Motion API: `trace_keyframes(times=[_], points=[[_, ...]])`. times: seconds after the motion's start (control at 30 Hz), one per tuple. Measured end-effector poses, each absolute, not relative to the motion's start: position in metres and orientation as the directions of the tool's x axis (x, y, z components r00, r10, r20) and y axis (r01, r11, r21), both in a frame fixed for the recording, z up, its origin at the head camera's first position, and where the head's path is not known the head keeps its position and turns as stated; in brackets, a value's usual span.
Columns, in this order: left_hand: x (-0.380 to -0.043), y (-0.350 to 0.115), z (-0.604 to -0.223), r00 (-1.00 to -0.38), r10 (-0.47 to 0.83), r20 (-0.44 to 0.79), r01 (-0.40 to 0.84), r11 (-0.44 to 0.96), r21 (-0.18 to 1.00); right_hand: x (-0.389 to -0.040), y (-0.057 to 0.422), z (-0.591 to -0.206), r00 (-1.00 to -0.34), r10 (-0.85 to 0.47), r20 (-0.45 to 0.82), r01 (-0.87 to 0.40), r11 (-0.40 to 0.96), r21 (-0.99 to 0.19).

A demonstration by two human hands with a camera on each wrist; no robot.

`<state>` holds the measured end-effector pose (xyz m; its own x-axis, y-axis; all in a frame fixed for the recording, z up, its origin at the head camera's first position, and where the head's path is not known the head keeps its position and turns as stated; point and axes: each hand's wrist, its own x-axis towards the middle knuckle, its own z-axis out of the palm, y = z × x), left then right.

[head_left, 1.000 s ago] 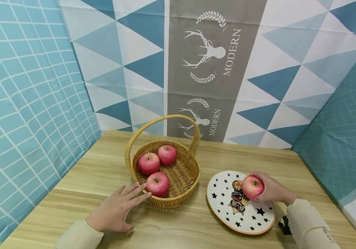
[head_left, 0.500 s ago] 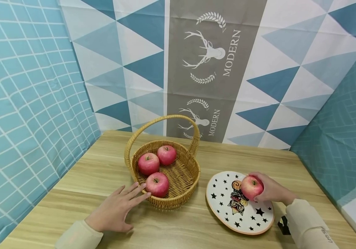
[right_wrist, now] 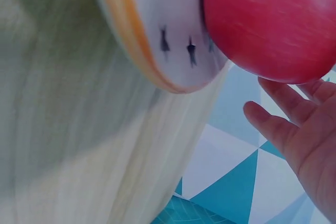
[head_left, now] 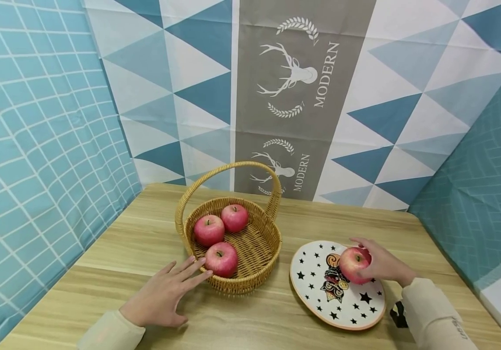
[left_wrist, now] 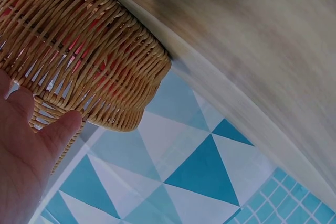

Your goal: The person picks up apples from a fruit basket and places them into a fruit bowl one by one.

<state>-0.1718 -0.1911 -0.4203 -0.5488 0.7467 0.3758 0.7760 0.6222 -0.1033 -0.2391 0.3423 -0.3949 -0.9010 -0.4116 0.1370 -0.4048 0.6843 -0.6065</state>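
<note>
My right hand (head_left: 384,265) is beside a red apple (head_left: 352,265) that rests on a round white plate (head_left: 309,274) with black stars and a cartoon animal. Its fingers are spread loosely around the far and right sides of the apple, fingertips at the skin in the right wrist view. At the left, my left hand (head_left: 163,296) lies with straight, spread fingers, fingertips on the near-left rim of a wicker basket (head_left: 250,282). Inside the basket sit three apples: a front apple (head_left: 222,260), a left apple (head_left: 209,230) and a back apple (head_left: 235,218).
An arched handle (head_left: 228,166) rises over the basket. The wooden table (head_left: 145,233) ends at a patterned cloth backdrop (head_left: 285,97), with blue tiled cloth (head_left: 36,121) on the left. A small black object (head_left: 399,315) lies beside the right sleeve.
The right hand's fingers have loosened and lifted slightly away from the apple, which stays on the plate. The left hand and basket have not moved.
</note>
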Motion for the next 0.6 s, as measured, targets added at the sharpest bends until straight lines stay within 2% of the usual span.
trace_keyframes(times=[0.6], points=[[-0.172,-0.191,-0.421,-0.560,0.737,0.379,0.770,0.632,-0.092,-0.238,0.327,-0.376,-0.933,-0.329,0.147,-0.354,0.764,-0.540]])
